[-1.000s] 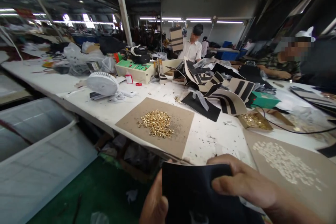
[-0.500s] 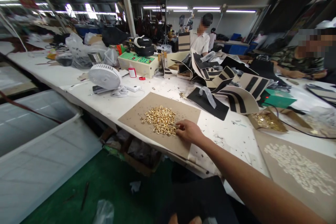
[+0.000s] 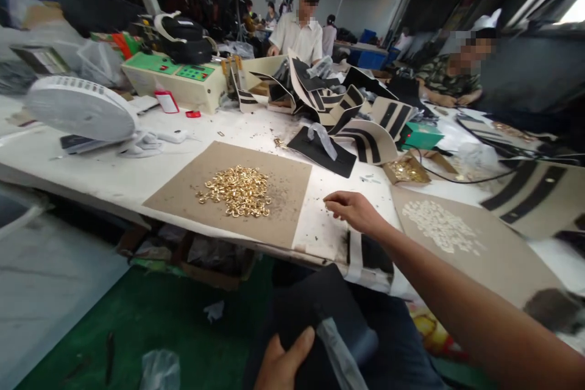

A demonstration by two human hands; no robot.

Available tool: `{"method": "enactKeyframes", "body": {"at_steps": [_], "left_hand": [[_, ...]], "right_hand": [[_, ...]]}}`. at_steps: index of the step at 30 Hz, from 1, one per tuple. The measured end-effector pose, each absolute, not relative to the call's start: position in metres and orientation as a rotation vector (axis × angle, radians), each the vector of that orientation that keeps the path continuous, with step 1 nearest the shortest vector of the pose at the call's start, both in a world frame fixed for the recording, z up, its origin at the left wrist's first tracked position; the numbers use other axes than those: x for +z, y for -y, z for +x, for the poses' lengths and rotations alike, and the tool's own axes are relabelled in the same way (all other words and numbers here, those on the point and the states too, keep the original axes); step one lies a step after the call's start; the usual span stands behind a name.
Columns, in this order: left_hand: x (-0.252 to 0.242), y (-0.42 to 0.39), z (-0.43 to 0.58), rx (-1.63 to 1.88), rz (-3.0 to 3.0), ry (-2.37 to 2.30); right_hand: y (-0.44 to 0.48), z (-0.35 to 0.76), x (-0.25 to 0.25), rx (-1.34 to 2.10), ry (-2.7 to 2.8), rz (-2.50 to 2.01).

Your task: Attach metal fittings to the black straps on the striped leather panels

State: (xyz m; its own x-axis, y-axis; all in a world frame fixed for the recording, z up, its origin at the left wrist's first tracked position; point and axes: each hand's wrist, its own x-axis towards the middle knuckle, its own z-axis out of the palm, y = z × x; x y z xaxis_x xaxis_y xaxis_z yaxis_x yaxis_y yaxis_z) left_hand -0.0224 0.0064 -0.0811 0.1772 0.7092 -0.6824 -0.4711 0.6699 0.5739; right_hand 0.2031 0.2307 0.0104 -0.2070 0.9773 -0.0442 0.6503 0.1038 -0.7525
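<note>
My left hand (image 3: 284, 361) grips a dark flat panel (image 3: 305, 295) above my lap, thumb on top. A greyish translucent strip (image 3: 340, 356) lies along that panel. My right hand (image 3: 348, 208) hovers over the white table, its thumb and fingertips pinched together; whatever sits between them is too small to make out. To its left, a pile of small gold-coloured metal rings (image 3: 237, 192) rests on a brown cardboard sheet (image 3: 178, 189). Right of my forearm, many small pale pieces (image 3: 436, 225) are spread over another brown sheet (image 3: 493, 268).
Curved beige panels with black stripes (image 3: 365, 140) are heaped behind, near a black sheet (image 3: 315, 155) and a box of gold bits (image 3: 406, 170). A white fan (image 3: 82, 106) and a green-topped machine (image 3: 178, 82) stand left. Two people (image 3: 299, 33) work across the table.
My right hand has moved away from the gold rings to the right, off the cardboard. My left hand and the dark panel have risen further into view. The camera has turned right.
</note>
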Motion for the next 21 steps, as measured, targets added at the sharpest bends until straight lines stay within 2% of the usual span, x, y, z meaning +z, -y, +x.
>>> {"method": "enactKeyframes", "body": {"at_steps": [2, 4, 9, 13, 21], "left_hand": [[-0.082, -0.008, -0.018, 0.829, 0.196, -1.077], [-0.081, -0.008, -0.012, 0.806, 0.146, -1.045], [-0.074, -0.004, 0.004, 0.801, 0.163, -1.05], [-0.071, 0.004, 0.012, 0.842, 0.234, -1.103], [-0.066, 0.014, 0.021, 0.828, 0.253, -1.177]], "right_hand": [[-0.204, 0.243, 0.011, 0.976, 1.72, -1.655], [-0.178, 0.27, 0.007, 0.886, 1.663, -1.71], [-0.14, 0.289, -0.017, 0.503, 1.894, -1.544], [-0.13, 0.287, -0.029, 0.325, 2.103, -1.378], [-0.13, 0.292, -0.024, 0.299, 2.159, -1.482]]}}
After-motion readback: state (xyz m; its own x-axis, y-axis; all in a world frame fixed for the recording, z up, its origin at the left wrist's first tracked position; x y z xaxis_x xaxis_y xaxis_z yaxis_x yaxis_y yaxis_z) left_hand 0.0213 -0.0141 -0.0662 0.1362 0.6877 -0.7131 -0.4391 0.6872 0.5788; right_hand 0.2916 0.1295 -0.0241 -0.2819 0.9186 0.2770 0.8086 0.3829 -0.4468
